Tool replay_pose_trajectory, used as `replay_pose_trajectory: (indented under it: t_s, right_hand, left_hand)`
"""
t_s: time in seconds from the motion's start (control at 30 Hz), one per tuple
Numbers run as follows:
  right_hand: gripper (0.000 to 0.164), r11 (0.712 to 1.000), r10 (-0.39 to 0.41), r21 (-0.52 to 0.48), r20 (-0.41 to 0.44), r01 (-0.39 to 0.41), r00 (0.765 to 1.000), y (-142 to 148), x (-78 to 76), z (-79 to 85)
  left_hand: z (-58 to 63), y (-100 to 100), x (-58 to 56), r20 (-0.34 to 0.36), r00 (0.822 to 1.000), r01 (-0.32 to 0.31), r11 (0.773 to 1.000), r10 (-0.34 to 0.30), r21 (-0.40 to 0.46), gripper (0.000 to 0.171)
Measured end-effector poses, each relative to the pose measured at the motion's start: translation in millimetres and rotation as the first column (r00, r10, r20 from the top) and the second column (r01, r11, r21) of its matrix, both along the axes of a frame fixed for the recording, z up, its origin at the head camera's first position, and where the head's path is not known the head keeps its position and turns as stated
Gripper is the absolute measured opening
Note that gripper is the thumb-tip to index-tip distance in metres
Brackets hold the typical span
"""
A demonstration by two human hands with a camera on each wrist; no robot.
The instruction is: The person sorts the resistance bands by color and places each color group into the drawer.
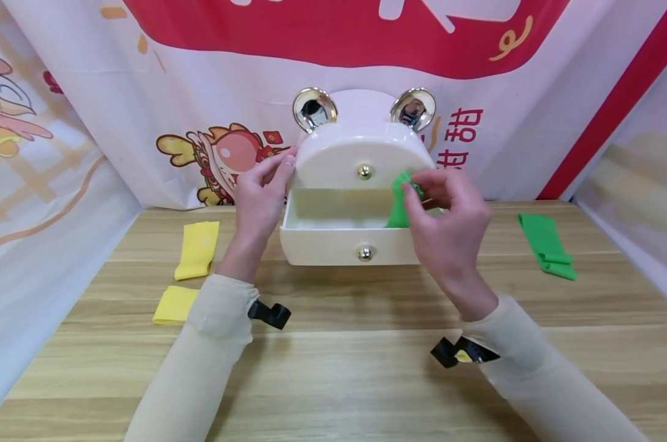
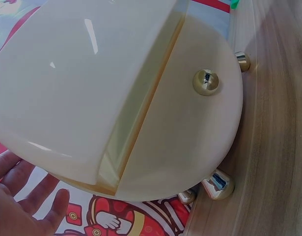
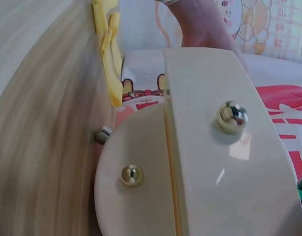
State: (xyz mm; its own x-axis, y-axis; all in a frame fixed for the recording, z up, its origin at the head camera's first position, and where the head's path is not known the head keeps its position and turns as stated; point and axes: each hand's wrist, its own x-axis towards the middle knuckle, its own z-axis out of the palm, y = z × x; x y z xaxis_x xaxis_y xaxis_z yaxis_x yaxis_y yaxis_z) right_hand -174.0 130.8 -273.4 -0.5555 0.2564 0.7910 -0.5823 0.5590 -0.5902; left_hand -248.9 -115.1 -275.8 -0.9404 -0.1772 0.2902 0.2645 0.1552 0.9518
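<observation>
A white rounded drawer box with gold-rimmed ears stands at the back of the table, its lower drawer pulled out. My right hand pinches a green fabric strip at the right end of that drawer, the strip's lower part inside it. Only a sliver of green shows at the edge of the right wrist view. My left hand is at the box's left side, fingertips against or close to it. In the left wrist view, its fingers are spread and hold nothing.
Two folded yellow strips lie on the table at the left, one partly behind the left sleeve. Another green strip lies at the right. Printed cloth hangs behind and at both sides. The box rests on short metallic feet.
</observation>
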Motion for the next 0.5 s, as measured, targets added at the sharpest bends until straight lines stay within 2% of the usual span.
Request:
replay_pose_trajectory:
  t_s: [0.17,0.27,0.5]
  right_hand:
    - [0.015,0.997,-0.023,0.075,-0.005,0.023,1.0,-10,-0.1,-3.0]
    - [0.016,0.992,-0.046,0.12,0.022,0.043,0.999,-15,1.1,-3.1]
    - [0.017,0.982,-0.038,0.186,0.094,0.02,0.995,-26,4.8,-3.2]
  left_hand:
    - [-0.3,0,0.0,0.006,1.0,0.002,1.0,-0.002,0.0,0.035]
    - [0.1,0,0.2,0.012,1.0,0.001,1.0,-0.001,-0.002,0.035]
    - [0.4,0,0.8,0.019,1.0,0.001,1.0,-0.001,-0.003,0.035]
